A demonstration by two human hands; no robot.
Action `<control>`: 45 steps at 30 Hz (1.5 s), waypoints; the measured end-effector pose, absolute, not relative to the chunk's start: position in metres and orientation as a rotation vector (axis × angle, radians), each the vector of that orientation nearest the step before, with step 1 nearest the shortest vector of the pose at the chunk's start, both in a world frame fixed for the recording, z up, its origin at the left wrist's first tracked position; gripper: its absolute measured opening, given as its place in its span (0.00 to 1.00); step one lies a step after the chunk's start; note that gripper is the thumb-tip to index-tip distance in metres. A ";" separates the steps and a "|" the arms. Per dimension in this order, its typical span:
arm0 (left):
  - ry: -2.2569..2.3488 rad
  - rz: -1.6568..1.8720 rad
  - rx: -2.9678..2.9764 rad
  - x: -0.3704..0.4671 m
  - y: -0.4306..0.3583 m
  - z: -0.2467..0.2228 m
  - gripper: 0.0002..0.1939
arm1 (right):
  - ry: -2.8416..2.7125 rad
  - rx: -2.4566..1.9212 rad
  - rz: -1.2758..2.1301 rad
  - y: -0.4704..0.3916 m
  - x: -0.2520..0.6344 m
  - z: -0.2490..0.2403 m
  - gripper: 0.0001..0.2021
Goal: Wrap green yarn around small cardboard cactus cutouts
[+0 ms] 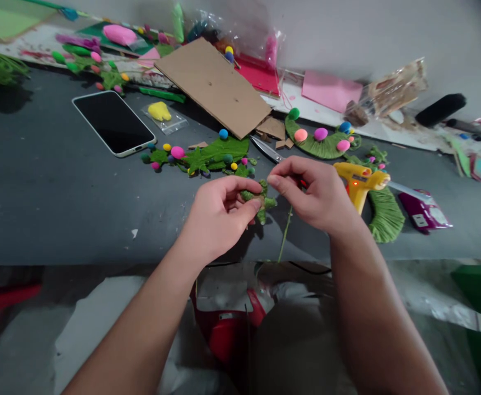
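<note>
My left hand [227, 214] pinches a small green yarn-wrapped star [265, 204] between thumb and fingers, above the table's near edge. Just to its right, my right hand [312, 189] is closed, thumb against forefinger. From under it a thin green yarn strand [285, 233] trails down toward the table edge; the grip on it is partly hidden. Close behind the right hand lie scissors [267, 148], their handles covered by the fingers. A yellow glue gun [357, 181] with a small red light stands right beside that hand.
Beyond the hands lies a green piece with coloured pompoms [219, 153]. A pompom-trimmed green crescent [318, 140], cardboard [215, 82] and a phone [114, 123] sit farther back. A green wrapped arc [386, 216] and a purple packet [423, 211] are at right.
</note>
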State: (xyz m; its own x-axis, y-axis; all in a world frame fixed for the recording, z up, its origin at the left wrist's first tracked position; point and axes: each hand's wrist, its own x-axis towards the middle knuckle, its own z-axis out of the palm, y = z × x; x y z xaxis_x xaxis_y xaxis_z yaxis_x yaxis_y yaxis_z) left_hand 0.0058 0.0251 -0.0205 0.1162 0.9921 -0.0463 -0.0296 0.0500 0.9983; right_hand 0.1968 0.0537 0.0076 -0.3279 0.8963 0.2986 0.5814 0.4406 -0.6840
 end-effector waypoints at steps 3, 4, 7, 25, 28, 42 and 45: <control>1.202 1.083 1.255 0.009 0.024 -0.024 0.07 | -2.107 -1.262 0.532 0.049 0.190 0.010 0.05; 1.214 1.084 1.261 0.010 0.024 -0.024 0.07 | -2.120 -1.272 0.511 0.047 0.187 0.011 0.04; 1.217 1.111 1.263 0.012 0.024 -0.025 0.07 | -2.154 -1.289 0.460 0.042 0.178 0.011 0.05; 0.934 1.418 0.684 0.009 0.028 -0.025 0.11 | -1.901 -1.089 0.292 0.014 0.162 -0.011 0.04; 0.869 1.389 0.619 0.008 0.028 -0.022 0.10 | -1.797 -1.142 0.446 0.013 0.163 -0.015 0.03; 0.690 1.122 0.764 -0.002 0.023 -0.018 0.07 | -1.652 -0.987 1.334 0.050 0.189 -0.022 0.13; 0.697 1.083 0.829 -0.005 0.021 -0.019 0.07 | -1.767 -1.022 1.117 0.055 0.192 -0.013 0.13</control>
